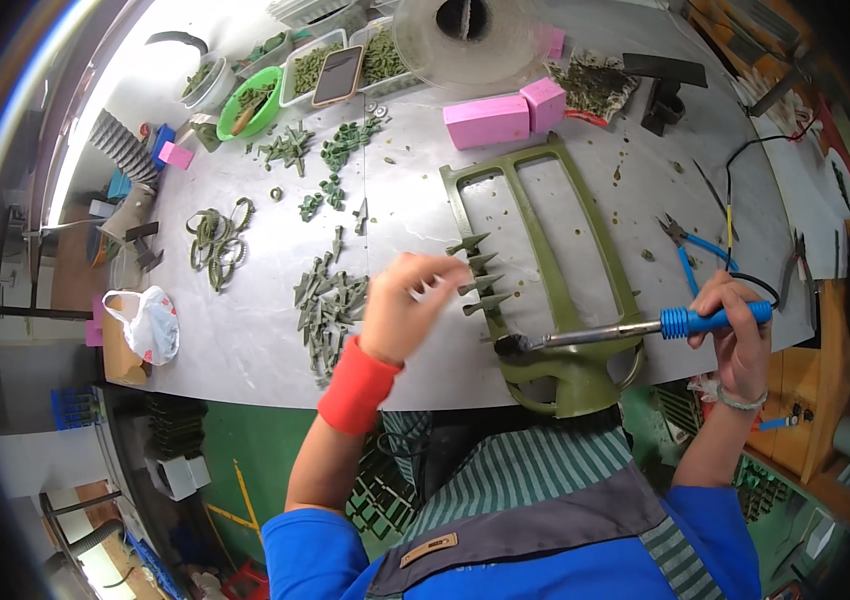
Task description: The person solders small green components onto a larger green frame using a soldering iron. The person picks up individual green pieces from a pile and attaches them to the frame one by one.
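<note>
My left hand point(410, 300) has its fingers loosely bent, index and thumb apart, slightly blurred, beside dark-green spike pieces point(480, 280) standing along the left bar of an olive-green plastic frame point(575, 240). No object shows in it. My right hand point(737, 340) grips the blue handle of a soldering-iron-like tool point(605, 332), whose dark head lies over the frame's lower left. Blue-handled cutters point(705, 250) lie right of the frame. A pile of loose spike pieces point(325, 310) is left of my left hand.
Green rings point(215, 250) and a white plastic bag point(150, 325) lie on the left of the metal tabletop point(415, 380). Behind are parts tubs point(305, 70), a green bowl point(260, 95), a phone point(337, 75) and pink blocks point(485, 122). A black cord point(730, 180) runs down the right.
</note>
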The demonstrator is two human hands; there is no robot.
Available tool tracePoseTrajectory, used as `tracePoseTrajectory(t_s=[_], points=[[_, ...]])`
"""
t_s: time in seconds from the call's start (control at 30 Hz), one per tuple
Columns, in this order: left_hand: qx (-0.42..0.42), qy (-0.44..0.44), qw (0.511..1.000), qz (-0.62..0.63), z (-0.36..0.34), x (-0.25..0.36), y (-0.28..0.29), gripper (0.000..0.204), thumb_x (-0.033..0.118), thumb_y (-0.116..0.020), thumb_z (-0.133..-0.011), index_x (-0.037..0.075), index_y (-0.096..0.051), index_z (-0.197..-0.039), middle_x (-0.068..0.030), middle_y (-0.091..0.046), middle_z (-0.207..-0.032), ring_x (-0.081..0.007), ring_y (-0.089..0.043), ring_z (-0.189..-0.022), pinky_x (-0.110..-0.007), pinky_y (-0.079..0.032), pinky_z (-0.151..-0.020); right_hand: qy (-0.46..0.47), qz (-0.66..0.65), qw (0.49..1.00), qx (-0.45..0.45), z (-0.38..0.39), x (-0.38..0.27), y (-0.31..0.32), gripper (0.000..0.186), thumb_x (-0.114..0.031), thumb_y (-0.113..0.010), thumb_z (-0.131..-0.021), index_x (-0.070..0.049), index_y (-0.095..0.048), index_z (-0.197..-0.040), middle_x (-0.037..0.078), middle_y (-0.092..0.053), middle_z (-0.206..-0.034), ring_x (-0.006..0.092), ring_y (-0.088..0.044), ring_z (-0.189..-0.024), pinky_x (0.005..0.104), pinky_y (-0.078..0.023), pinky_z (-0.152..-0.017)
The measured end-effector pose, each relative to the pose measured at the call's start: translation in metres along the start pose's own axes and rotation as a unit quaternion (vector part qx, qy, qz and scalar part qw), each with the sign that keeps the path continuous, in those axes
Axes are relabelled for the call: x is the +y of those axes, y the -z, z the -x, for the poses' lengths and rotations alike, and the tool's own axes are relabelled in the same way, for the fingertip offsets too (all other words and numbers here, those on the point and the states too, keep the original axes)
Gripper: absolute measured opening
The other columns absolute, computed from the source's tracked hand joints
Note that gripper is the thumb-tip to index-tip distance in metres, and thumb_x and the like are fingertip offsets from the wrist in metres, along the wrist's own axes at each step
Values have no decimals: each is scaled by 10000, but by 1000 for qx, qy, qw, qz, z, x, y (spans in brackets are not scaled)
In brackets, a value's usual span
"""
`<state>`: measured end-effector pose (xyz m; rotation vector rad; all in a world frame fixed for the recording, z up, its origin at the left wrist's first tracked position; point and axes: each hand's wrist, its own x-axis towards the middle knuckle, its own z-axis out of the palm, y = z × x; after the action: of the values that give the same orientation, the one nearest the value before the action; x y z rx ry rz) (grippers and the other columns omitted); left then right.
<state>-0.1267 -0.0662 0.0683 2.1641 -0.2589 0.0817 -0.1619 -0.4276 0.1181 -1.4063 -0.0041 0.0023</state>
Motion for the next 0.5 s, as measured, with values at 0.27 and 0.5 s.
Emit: tracePoseTrajectory(t_s=[0.27,0.5], points=[[168,-6,908,-383,-43,-124,55,177,127,-671,-833,-13,-653,-940,-157,-627,-925,-343,-610,-835,-412,-499,-738,6,-5,1000,-31,2,-4,-9,285,-187,-542,-930,26,-635,-766,118,-578,-759,180,-577,-570,270,-482,-492],[74,81,992,-62,-5,-55,53,146,39,-661,-849,-20,-701,-976,-99,-666,-860,-145,-638,-736,-262,-504,-684,7,9,1000,-1,4,-7,-2,277,-175,-534,-929,31,-636,-774,123,-586,-772,181,-583,-577,270,-483,-500]])
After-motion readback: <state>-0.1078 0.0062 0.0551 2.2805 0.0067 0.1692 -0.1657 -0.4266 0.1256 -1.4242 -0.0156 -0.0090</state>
